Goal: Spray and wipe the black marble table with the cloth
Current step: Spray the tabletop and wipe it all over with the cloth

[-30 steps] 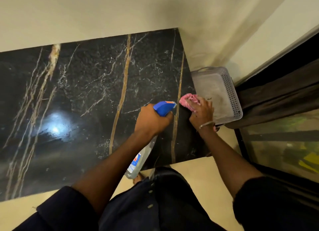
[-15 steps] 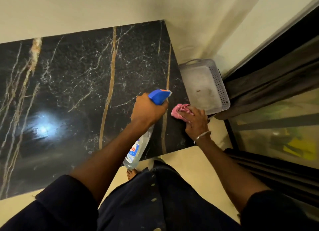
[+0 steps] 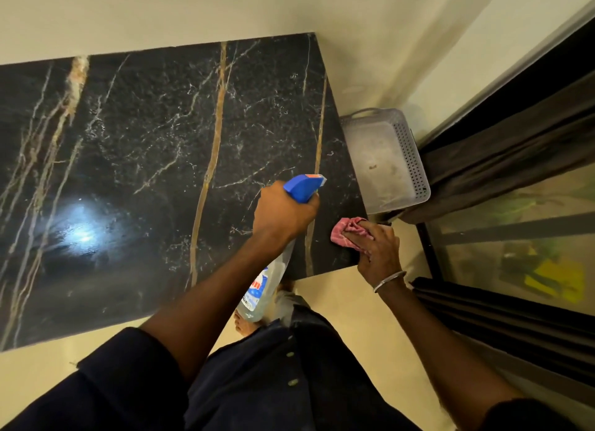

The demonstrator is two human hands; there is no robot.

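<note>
Both hands work the near right corner of the black marble table (image 3: 145,173): the left hand (image 3: 283,214) curls round the spray bottle (image 3: 304,187), nozzle aimed right; the right hand (image 3: 376,253) bunches the pink cloth (image 3: 346,234) against the stone. A squirt from here could overshoot into the grey basket (image 3: 415,160) alongside. Red lettering on the label (image 3: 257,287) is unreadable.

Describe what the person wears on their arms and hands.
Both forearms are bare below dark navy sleeves: the left sleeve and the right sleeve. A thin silver bangle circles the right wrist. The left hand and right hand wear no gloves, and I can make out no rings.
</note>
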